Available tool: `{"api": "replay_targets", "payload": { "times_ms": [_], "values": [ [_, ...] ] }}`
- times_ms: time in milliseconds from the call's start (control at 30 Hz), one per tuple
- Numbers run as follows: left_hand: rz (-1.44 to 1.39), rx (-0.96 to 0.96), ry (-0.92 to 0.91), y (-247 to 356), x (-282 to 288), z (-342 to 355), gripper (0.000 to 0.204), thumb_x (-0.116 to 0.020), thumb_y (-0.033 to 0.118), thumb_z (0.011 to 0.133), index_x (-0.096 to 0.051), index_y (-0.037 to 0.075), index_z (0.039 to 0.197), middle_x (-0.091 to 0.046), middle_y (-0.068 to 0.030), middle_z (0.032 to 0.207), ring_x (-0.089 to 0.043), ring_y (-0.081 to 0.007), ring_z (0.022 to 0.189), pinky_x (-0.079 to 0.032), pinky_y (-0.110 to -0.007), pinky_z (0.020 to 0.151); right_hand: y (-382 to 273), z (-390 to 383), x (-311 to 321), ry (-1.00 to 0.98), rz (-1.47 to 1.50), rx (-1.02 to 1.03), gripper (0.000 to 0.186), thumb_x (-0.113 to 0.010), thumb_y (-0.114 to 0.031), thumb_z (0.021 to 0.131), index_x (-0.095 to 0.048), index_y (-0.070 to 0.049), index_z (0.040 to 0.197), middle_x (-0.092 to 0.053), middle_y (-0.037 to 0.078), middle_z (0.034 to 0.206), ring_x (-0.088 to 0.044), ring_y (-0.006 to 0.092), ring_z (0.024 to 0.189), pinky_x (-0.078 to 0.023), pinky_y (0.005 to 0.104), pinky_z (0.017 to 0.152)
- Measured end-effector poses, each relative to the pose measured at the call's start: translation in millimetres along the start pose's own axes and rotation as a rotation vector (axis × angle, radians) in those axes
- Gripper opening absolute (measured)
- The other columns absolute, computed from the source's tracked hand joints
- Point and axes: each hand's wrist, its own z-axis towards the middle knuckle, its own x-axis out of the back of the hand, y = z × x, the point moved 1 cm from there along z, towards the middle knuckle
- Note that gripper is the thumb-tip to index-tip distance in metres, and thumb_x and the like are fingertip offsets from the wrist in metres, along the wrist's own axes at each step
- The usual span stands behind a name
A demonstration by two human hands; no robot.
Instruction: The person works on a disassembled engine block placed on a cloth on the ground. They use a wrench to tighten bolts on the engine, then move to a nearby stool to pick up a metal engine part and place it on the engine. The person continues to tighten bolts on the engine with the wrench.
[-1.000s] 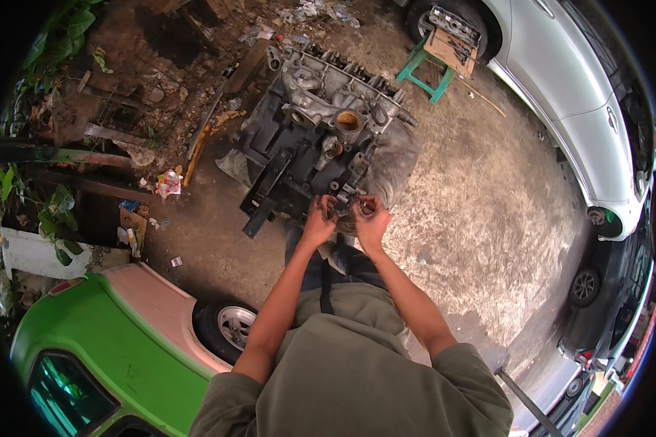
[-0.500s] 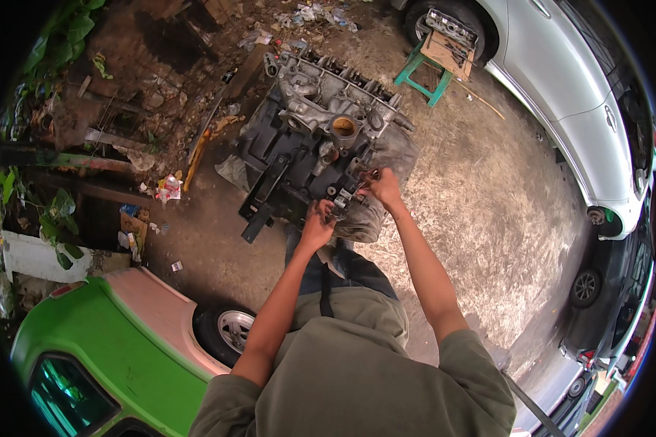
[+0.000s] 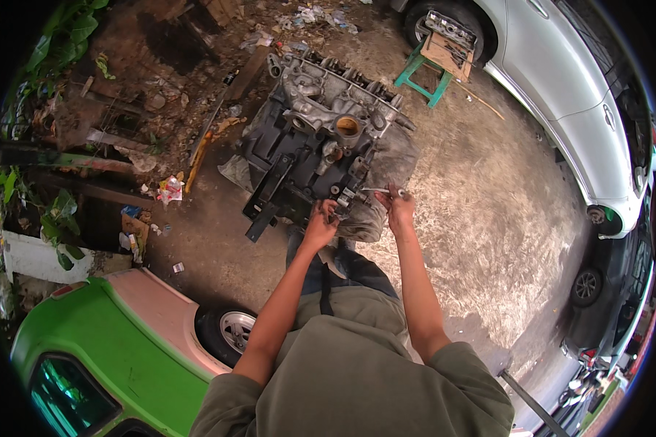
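In front of me stands a dirty car engine [image 3: 306,138] with a bare metal top and black lower parts. My left hand [image 3: 319,224] is at its near side, fingers curled against the small metal fittings there; what they grip, if anything, is hidden. Just off the engine's right near corner, my right hand [image 3: 399,207] holds a slim silver wrench [image 3: 383,191] between thumb and fingers. The wrench lies roughly level and points left toward the metal fittings [image 3: 345,197].
A green stool [image 3: 434,89] bearing a board and metal parts stands at the far right, by a silver car [image 3: 554,65]. A green and pink car [image 3: 124,328] is close on the left. Litter and timber [image 3: 189,164] lie left of the engine.
My right hand has drawn back from the engine, to the right and nearer me, and the wrench in it now shows plainly. My left hand has stayed in about the same place.
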Motion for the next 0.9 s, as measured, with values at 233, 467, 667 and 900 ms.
{"api": "replay_targets", "payload": {
  "times_ms": [233, 467, 667, 900],
  "values": [
    [-0.024, 0.035, -0.071, 6.6, 8.6, 1.7, 0.038, -0.060, 0.002, 0.080, -0.047, 0.008, 0.115, -0.048, -0.0124, 0.103, -0.052, -0.0304, 0.100, -0.043, -0.041, 0.090, 52.7, -43.4, 38.9, 0.135, 0.580, -0.381, 0.031, -0.054, 0.005, 0.091, -0.047, 0.012, 0.120, -0.055, 0.020, 0.116, -0.063, 0.0332, 0.099, -0.060, 0.0320, 0.084],
    [-0.054, 0.085, -0.264, -2.6, 20.5, 17.4, 0.039, -0.061, 0.004, 0.082, -0.047, 0.006, 0.119, -0.049, -0.0126, 0.106, -0.053, -0.0300, 0.103, -0.043, -0.039, 0.092, 85.2, -71.3, 10.5, -0.056, 0.593, -0.405, 0.027, -0.052, 0.003, 0.092, -0.056, 0.006, 0.119, -0.060, 0.014, 0.109, -0.064, 0.0208, 0.094, -0.058, 0.0263, 0.084],
    [-0.137, 0.079, -0.264, -13.6, 19.7, 13.4, 0.043, -0.058, 0.007, 0.082, -0.048, 0.005, 0.123, -0.051, -0.0134, 0.111, -0.055, -0.0274, 0.105, -0.044, -0.037, 0.092, 87.2, -87.6, -9.2, -0.175, -0.001, -0.261, 0.028, -0.056, -0.006, 0.094, -0.060, -0.003, 0.121, -0.065, 0.005, 0.103, -0.061, 0.0111, 0.077, -0.048, 0.0219, 0.065],
    [-0.131, 0.124, -0.338, -10.0, 26.1, 19.6, 0.042, -0.057, 0.006, 0.082, -0.048, 0.007, 0.123, -0.053, -0.0138, 0.113, -0.056, -0.0282, 0.105, -0.045, -0.039, 0.091, 80.4, -80.8, -10.0, -0.313, -0.505, 0.152, 0.025, -0.050, -0.001, 0.092, -0.060, -0.003, 0.115, -0.061, 0.003, 0.093, -0.052, 0.0070, 0.078, -0.040, 0.0213, 0.066]
  ]
}}
